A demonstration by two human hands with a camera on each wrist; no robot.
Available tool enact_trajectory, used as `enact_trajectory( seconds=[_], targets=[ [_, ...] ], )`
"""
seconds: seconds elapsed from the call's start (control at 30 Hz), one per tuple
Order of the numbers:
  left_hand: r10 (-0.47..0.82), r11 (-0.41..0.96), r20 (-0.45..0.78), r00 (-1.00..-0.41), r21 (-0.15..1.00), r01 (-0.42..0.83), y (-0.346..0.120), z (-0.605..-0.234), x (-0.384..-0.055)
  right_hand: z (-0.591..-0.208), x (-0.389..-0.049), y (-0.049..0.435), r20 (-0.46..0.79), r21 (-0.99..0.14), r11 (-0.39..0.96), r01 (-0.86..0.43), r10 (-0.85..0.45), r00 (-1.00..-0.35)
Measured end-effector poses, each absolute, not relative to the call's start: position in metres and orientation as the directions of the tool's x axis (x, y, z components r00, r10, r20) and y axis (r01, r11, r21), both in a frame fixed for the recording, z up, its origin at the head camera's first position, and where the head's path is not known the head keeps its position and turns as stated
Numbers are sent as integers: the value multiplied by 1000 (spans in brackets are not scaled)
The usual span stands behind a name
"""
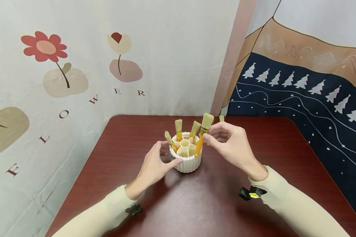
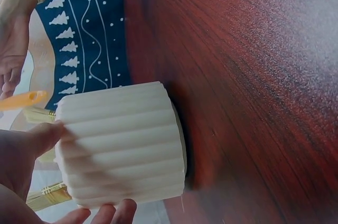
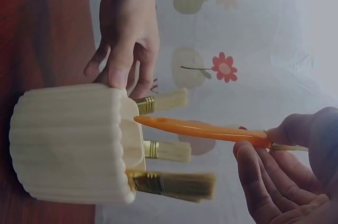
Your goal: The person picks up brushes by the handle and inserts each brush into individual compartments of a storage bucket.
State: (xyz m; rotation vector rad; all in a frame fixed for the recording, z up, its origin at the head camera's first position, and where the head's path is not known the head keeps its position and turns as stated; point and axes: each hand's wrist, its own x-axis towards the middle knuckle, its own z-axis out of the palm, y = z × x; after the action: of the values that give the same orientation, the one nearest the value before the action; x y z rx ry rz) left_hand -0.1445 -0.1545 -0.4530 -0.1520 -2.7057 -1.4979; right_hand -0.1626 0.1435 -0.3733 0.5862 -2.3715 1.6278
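Note:
A cream ribbed brush holder (image 1: 186, 164) with inner compartments stands upright on the table. My left hand (image 1: 155, 161) holds its left side, thumb at the rim and fingers round the wall, as the left wrist view also shows (image 2: 26, 150). Between thumb and fingers, my right hand (image 1: 232, 144) pinches a paintbrush (image 1: 199, 144) near its ferrule. This brush has bristles up and its orange handle slants down, the end by the holder's right rim. Three other paintbrushes (image 3: 168, 151) stand bristles up in the holder.
Another bristle tip (image 1: 221, 118) shows behind my right hand; what bears it is hidden. The dark red table (image 1: 130, 131) meets a flower-print cloth (image 1: 172, 65) at the back and a cloth with printed trees (image 1: 284, 95) at the right.

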Motion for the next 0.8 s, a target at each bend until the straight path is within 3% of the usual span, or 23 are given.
enact_trajectory(
  seconds=[0.8],
  targets=[
    [52,546,67,-996,833,84,-152,-449,-142,-387,-158,120,521,-731,362,-578,-251,-816]
  ],
)
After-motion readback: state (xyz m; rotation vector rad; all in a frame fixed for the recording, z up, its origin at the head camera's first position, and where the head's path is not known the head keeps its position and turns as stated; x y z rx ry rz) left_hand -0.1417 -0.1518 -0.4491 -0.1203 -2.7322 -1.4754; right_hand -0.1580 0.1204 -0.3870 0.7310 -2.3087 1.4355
